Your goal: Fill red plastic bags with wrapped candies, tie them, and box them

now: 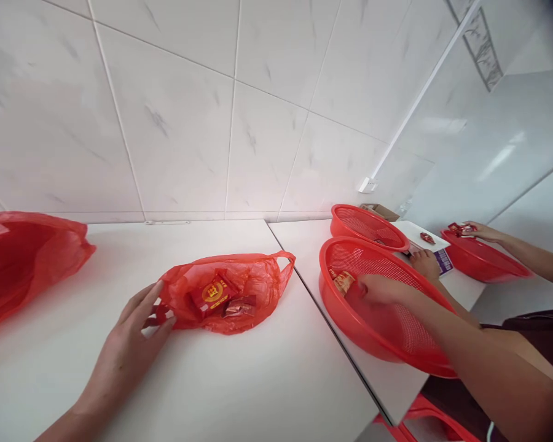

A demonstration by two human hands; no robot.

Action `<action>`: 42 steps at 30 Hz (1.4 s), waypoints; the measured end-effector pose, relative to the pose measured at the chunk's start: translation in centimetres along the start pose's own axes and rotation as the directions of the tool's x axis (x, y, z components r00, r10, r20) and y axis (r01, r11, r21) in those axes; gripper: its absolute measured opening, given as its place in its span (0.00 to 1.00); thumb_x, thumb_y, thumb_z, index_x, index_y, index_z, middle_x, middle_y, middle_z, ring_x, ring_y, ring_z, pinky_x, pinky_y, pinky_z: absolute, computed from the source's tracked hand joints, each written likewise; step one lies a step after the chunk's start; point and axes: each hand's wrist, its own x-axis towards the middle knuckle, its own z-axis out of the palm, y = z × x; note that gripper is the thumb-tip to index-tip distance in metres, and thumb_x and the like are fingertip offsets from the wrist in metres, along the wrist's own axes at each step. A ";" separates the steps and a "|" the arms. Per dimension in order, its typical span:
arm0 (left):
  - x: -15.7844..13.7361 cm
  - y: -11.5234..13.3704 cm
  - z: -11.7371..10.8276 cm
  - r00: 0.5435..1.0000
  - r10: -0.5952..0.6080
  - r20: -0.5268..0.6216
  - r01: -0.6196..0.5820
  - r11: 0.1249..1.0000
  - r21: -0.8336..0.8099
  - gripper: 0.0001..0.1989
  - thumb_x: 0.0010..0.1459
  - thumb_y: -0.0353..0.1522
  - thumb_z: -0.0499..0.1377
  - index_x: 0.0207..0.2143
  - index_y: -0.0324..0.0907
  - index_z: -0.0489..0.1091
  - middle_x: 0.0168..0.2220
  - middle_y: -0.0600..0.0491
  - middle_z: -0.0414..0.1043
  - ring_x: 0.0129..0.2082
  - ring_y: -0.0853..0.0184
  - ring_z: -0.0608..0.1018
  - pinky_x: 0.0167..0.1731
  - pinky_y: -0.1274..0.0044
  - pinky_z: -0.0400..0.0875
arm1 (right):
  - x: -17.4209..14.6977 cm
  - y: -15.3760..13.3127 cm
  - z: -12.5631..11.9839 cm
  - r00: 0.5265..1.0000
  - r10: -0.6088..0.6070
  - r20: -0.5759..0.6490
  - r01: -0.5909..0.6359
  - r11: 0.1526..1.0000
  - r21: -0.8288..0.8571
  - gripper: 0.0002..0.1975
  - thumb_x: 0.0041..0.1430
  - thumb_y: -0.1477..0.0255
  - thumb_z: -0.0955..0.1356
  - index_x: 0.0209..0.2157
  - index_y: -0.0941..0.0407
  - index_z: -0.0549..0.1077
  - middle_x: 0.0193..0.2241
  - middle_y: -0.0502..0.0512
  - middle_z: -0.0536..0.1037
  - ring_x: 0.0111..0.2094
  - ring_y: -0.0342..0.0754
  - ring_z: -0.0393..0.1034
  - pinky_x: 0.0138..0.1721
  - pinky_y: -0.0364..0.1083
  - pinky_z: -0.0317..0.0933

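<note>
A thin red plastic bag [262, 301] lies spread on the white table with its mouth facing up. Inside it are a red packet with a yellow emblem [213, 294] and a smaller brownish-red wrapped piece [240, 306]. My left hand [136, 337] holds the bag's left edge between thumb and fingers. My right hand [380, 290] reaches into the near red perforated basket [350, 328]. Close to its fingertips is a tan-and-red packet [343, 282]. Motion blurs those fingers, so whether they grip it is unclear.
Another red bag [32, 264] sits at the far left. Behind the near basket stands a second red basket [364, 222]. At right, a co-worker's hand [474, 231] holds small red packets over a red basin [483, 261]; their other hand [426, 264] is near a white scale [421, 235].
</note>
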 end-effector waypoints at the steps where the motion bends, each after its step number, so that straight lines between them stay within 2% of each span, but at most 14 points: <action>1: 0.0 0.0 0.0 1.000 -0.002 0.005 0.002 1.000 -0.002 0.26 0.58 0.41 0.52 0.60 0.57 0.55 0.57 0.53 0.60 0.34 0.65 0.76 0.37 0.68 0.76 | 0.1 -0.5 -0.9 0.999 -0.021 0.039 0.021 1.000 -0.015 0.06 0.56 0.71 0.69 0.30 0.58 0.70 0.27 0.49 0.72 0.26 0.41 0.66 0.27 0.42 0.61; 4: -0.1 0.1 0.0 1.000 0.019 0.001 -0.019 0.999 -0.030 0.27 0.59 0.38 0.54 0.60 0.54 0.55 0.57 0.51 0.59 0.34 0.68 0.76 0.38 0.71 0.76 | 0.0 -3.9 -3.4 0.995 -0.095 -0.016 0.095 0.995 -0.019 0.06 0.52 0.73 0.68 0.27 0.55 0.65 0.22 0.46 0.70 0.25 0.43 0.64 0.26 0.43 0.54; 8: -0.2 -0.3 0.3 0.998 0.068 -0.019 -0.069 0.994 -0.084 0.28 0.58 0.33 0.54 0.61 0.53 0.53 0.58 0.50 0.57 0.33 0.72 0.75 0.37 0.73 0.76 | -1.6 -11.2 -4.8 0.931 -0.228 -0.285 0.257 0.964 0.069 0.09 0.51 0.69 0.69 0.30 0.53 0.64 0.26 0.47 0.72 0.27 0.44 0.66 0.30 0.43 0.56; 12: -0.3 -0.7 0.5 0.996 0.091 -0.021 -0.093 0.991 -0.094 0.31 0.58 0.29 0.53 0.62 0.56 0.51 0.59 0.51 0.56 0.32 0.74 0.74 0.36 0.75 0.76 | -3.0 -18.0 -1.9 0.855 -0.468 -0.223 0.513 0.828 0.226 0.07 0.54 0.69 0.68 0.30 0.52 0.64 0.29 0.47 0.72 0.28 0.43 0.66 0.29 0.41 0.56; 16: -0.4 -0.8 0.3 0.995 0.097 -0.005 -0.097 0.991 -0.093 0.32 0.58 0.28 0.53 0.62 0.59 0.48 0.59 0.53 0.56 0.33 0.75 0.74 0.37 0.75 0.75 | -2.2 -21.9 3.3 0.788 -0.612 -0.060 0.601 0.746 0.287 0.04 0.55 0.72 0.66 0.31 0.53 0.64 0.31 0.47 0.71 0.29 0.42 0.66 0.29 0.41 0.56; 19: -0.3 -0.8 0.3 0.996 0.091 0.006 -0.090 0.990 -0.106 0.33 0.58 0.28 0.53 0.62 0.61 0.48 0.59 0.54 0.55 0.33 0.75 0.73 0.38 0.75 0.75 | -1.6 -22.4 5.1 0.800 -0.599 0.001 0.577 0.771 0.269 0.09 0.53 0.70 0.68 0.38 0.52 0.67 0.39 0.49 0.72 0.31 0.43 0.67 0.28 0.41 0.57; 21: -0.3 -0.8 0.3 0.995 0.098 0.017 -0.095 0.988 -0.118 0.33 0.58 0.28 0.53 0.62 0.61 0.47 0.59 0.54 0.55 0.33 0.74 0.73 0.38 0.75 0.75 | -2.0 -21.8 4.8 0.838 -0.543 -0.054 0.535 0.800 0.272 0.12 0.54 0.68 0.67 0.42 0.50 0.67 0.43 0.49 0.72 0.33 0.44 0.68 0.30 0.42 0.59; 25: -0.3 -0.8 0.3 0.995 0.087 0.041 -0.080 0.986 -0.148 0.34 0.57 0.27 0.53 0.62 0.60 0.47 0.60 0.53 0.54 0.36 0.72 0.73 0.36 0.76 0.75 | -3.8 -19.3 4.1 0.902 -0.339 -0.269 0.419 0.837 0.352 0.08 0.58 0.66 0.64 0.39 0.51 0.69 0.36 0.49 0.73 0.29 0.43 0.67 0.31 0.43 0.60; 27: -0.3 -0.6 0.3 0.996 0.069 0.049 -0.060 0.985 -0.164 0.34 0.56 0.27 0.52 0.62 0.60 0.47 0.60 0.53 0.54 0.37 0.72 0.73 0.36 0.76 0.75 | -4.7 -17.9 5.1 0.917 -0.277 -0.289 0.380 0.828 0.412 0.07 0.59 0.65 0.63 0.34 0.53 0.69 0.31 0.49 0.73 0.28 0.44 0.67 0.30 0.43 0.61; 30: -0.2 -0.5 0.3 0.997 0.050 0.052 -0.041 0.984 -0.173 0.34 0.56 0.27 0.52 0.62 0.59 0.48 0.60 0.53 0.53 0.36 0.73 0.73 0.36 0.76 0.75 | -5.7 -16.5 7.9 0.928 -0.339 -0.156 0.372 0.809 0.455 0.07 0.60 0.66 0.63 0.32 0.53 0.69 0.29 0.50 0.73 0.29 0.44 0.67 0.30 0.42 0.62; 32: -0.2 -0.3 0.2 0.998 0.041 0.054 -0.032 0.986 -0.165 0.33 0.57 0.28 0.52 0.62 0.59 0.48 0.60 0.53 0.53 0.35 0.73 0.73 0.37 0.76 0.74 | -6.1 -16.6 9.8 0.891 -0.445 -0.088 0.440 0.801 0.406 0.06 0.59 0.69 0.64 0.36 0.53 0.71 0.33 0.51 0.74 0.34 0.46 0.68 0.34 0.44 0.63; 36: -0.4 -0.2 0.1 0.997 0.049 0.064 -0.042 0.993 -0.107 0.34 0.56 0.26 0.51 0.63 0.59 0.48 0.62 0.53 0.53 0.32 0.74 0.72 0.37 0.76 0.73 | -5.4 -18.4 12.0 0.804 -0.594 -0.021 0.578 0.774 0.257 0.17 0.57 0.73 0.66 0.49 0.50 0.70 0.42 0.54 0.73 0.45 0.50 0.67 0.46 0.49 0.62; 39: -0.7 -0.2 0.1 0.992 0.085 0.094 -0.077 0.994 -0.083 0.36 0.55 0.25 0.50 0.63 0.58 0.46 0.62 0.52 0.52 0.31 0.74 0.72 0.35 0.77 0.72 | -4.0 -19.7 12.7 0.854 -0.521 -0.009 0.513 0.837 0.192 0.17 0.60 0.74 0.63 0.51 0.50 0.68 0.41 0.54 0.74 0.40 0.49 0.70 0.40 0.47 0.65; 42: -0.9 -0.1 0.1 0.988 0.117 0.105 -0.108 0.990 -0.092 0.37 0.55 0.24 0.50 0.64 0.58 0.44 0.62 0.50 0.52 0.29 0.75 0.71 0.33 0.77 0.72 | -3.3 -20.1 12.9 0.889 -0.448 -0.096 0.456 0.885 0.097 0.16 0.59 0.74 0.64 0.50 0.53 0.66 0.44 0.57 0.72 0.37 0.50 0.71 0.34 0.48 0.66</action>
